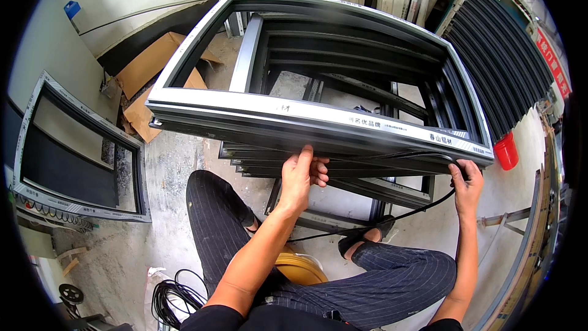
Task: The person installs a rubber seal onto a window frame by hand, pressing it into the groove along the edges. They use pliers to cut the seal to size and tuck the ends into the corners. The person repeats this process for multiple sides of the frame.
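Across the middle and upper centre of the frame we see a large window frame (288, 109), its silver upper face bearing printed film and its near side dark. It lies on top of a stack of dark frames (380, 188), tilted so that we look through its opening to the bars beneath. A thin black strip (436, 201) runs along the right part of its near side, bends at the right hand (467, 185), then sweeps down and left toward the lower centre.

At right of centre we see the right hand pinching this strip between thumb and fingers, just beside the frame's near right corner. At the centre, the left hand (298, 179) has its thumb up against the dark near side and its fingers curled in; we cannot tell whether they grip anything.

Below, we find pinstriped trousers (220, 224) with the knees spread, and a yellow rounded object (301, 268) between the legs. A coil of black cord (174, 299) lies at lower left. Another window frame (82, 208) stands at left, a cardboard box (150, 64) sits at upper left, and a red bucket (506, 150) shows at right, below long black profiles (490, 55)
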`<act>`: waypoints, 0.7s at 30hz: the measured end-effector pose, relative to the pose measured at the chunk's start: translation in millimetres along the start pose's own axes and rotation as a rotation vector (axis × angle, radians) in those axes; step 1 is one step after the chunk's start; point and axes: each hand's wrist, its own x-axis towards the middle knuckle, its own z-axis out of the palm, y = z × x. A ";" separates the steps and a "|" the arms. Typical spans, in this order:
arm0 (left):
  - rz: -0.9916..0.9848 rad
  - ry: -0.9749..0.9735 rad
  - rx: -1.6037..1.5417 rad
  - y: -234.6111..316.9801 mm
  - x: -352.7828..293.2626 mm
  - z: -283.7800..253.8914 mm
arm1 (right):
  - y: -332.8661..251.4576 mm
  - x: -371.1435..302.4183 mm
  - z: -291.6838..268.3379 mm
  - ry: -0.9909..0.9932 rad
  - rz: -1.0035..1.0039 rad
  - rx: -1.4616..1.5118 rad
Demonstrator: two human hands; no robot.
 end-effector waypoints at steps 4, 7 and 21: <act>-0.043 -0.027 0.050 10.8 -0.3 -11.8 | -3.9 0.9 1.3 0.008 -0.003 -0.014; 0.024 0.043 0.116 31.8 -1.8 -47.3 | -3.7 0.1 1.2 0.006 -0.019 -0.026; 0.257 0.590 0.216 127.8 7.7 -191.7 | -2.2 -6.4 -5.3 -0.056 0.002 -0.070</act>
